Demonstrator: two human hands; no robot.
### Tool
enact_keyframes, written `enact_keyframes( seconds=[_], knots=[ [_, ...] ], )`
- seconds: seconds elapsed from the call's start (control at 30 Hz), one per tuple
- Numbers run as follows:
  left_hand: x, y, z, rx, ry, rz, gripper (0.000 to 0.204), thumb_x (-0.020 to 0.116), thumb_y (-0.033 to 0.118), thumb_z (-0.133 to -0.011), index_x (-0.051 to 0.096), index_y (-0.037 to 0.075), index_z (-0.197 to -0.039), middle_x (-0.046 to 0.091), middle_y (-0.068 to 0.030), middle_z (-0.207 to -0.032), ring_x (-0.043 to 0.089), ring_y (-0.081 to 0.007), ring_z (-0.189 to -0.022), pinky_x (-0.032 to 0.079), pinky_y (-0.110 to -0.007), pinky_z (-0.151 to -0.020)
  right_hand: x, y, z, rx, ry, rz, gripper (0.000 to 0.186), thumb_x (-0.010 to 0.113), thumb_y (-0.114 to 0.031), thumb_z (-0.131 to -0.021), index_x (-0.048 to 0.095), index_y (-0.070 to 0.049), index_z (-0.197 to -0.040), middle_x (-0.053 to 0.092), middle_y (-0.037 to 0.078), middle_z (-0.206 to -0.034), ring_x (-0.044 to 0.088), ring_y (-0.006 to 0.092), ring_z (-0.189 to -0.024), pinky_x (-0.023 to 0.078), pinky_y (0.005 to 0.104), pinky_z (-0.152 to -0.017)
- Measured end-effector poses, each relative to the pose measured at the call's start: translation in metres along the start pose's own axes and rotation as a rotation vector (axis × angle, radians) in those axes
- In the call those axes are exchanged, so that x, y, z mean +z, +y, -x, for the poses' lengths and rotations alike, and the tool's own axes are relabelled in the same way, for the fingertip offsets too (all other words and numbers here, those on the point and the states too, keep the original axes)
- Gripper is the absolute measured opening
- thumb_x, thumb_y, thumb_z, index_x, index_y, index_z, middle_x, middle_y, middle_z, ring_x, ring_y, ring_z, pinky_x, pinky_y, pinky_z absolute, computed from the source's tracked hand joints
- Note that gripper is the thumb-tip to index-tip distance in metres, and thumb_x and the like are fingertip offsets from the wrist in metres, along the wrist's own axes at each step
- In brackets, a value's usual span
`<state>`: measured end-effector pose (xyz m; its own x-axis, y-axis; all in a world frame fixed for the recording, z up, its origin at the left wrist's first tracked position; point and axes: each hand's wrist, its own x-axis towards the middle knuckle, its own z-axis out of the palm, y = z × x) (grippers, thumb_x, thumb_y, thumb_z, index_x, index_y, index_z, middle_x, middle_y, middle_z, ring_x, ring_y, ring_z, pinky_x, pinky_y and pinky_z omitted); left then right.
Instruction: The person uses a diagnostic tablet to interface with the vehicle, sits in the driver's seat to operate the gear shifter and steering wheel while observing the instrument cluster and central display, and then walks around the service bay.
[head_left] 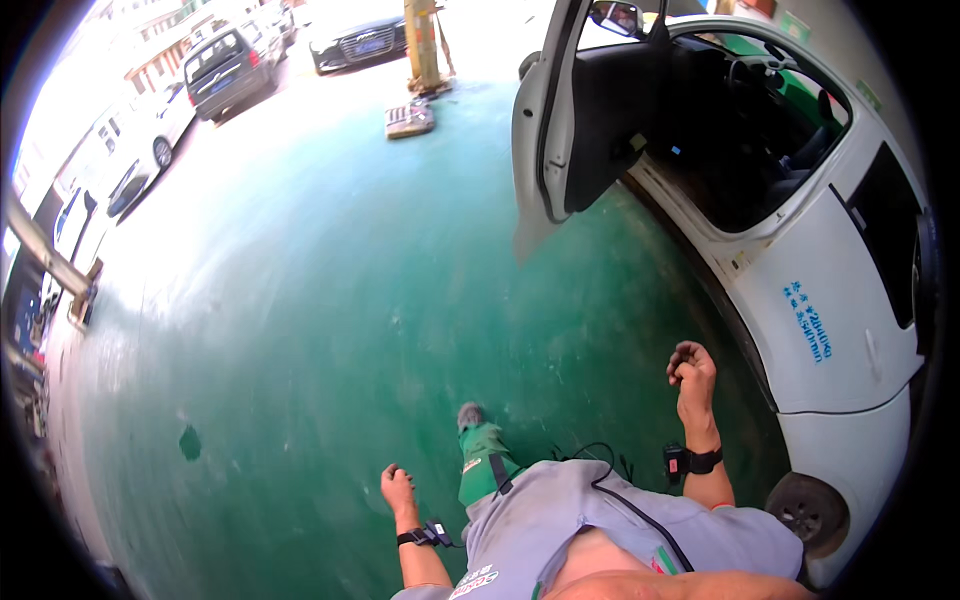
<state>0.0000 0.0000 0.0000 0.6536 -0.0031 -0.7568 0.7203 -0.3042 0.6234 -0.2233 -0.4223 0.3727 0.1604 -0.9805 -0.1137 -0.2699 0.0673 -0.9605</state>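
Observation:
My left hand [397, 485] hangs low beside my body above the green floor. Its fingers are curled in, and nothing shows in them. Farther out to the right, my right hand [694, 377] is raised with bent fingers and dark smudges on the fingertips. No object can be seen in it either. That hand is nearest the side of a white van [820, 290], but apart from it. The van's front door [550, 120] stands wide, and the dark cabin shows inside. Each wrist wears a black strap with a small device.
Green painted floor [300, 300] stretches ahead and left, with a dark patch [190, 442] on it. A yellow post [424, 50] rises far ahead beside a flat block [409, 120]. Another post [50, 250] stands at the left. A grey van [228, 75] and other cars are parked beyond.

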Motion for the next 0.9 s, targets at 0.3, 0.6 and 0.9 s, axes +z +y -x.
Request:
enact_keyframes(
  seconds=[0.3,0.6,0.9],
  knots=[
    [0.485,0.583,-0.277,0.877,-0.534,-0.522,0.037,0.057,0.01,-0.084,0.062,0.002,-0.119,0.066,-0.0166,-0.11,0.066,-0.0276,-0.091,0.053,-0.038,-0.084,0.273,-0.105,-0.423,0.038,0.321,0.016,0.028,0.044,0.005,-0.079,0.056,0.001,-0.104,0.062,0.008,-0.087,0.059,0.0131,-0.066,0.045,0.0232,-0.054],
    [0.977,0.797,-0.115,1.063,-0.75,-0.506,0.039,0.056,0.005,-0.086,0.06,0.006,-0.125,0.063,-0.0128,-0.118,0.065,-0.0216,-0.092,0.052,-0.035,-0.081,0.08,-0.153,-0.773,0.11,0.52,-0.056,0.025,0.049,0.001,-0.083,0.055,0.002,-0.108,0.062,0.007,-0.089,0.058,0.0106,-0.066,0.044,0.0221,-0.055],
    [1.489,0.832,0.204,1.604,-0.758,-0.526,0.045,0.057,0.003,-0.083,0.055,0.004,-0.129,0.058,-0.0164,-0.118,0.061,-0.0289,-0.099,0.051,-0.038,-0.075,-0.336,-0.162,-1.137,0.069,0.624,-0.225,0.023,0.052,-0.001,-0.084,0.055,0.002,-0.107,0.062,0.006,-0.09,0.057,0.0104,-0.067,0.043,0.0223,-0.056]
  ],
)
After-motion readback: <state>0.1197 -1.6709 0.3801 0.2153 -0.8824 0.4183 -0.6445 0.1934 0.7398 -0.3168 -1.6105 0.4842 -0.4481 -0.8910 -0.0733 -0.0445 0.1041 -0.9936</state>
